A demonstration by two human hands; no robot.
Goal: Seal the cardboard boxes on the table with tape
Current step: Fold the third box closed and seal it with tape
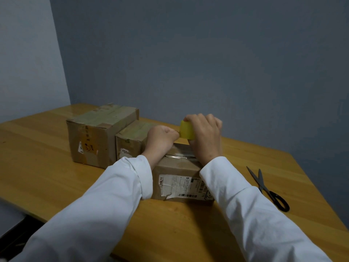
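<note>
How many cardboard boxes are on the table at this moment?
3. The large box stands at the back left, the small box just to its right, and the labelled box nearest, under both hands. Another behind them could be hidden.

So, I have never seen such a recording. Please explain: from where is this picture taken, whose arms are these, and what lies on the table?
There is no machine here. A person wears one camera on the head, looking forward and down, so the white sleeves are that person's own arms. On the wooden table stand three cardboard boxes: a large box, a small box beside it, and the nearest box. The right hand grips a yellow tape roll above the nearest box. The left hand has its fingers at the roll's edge, apparently pinching the tape end. Scissors lie at the right.
</note>
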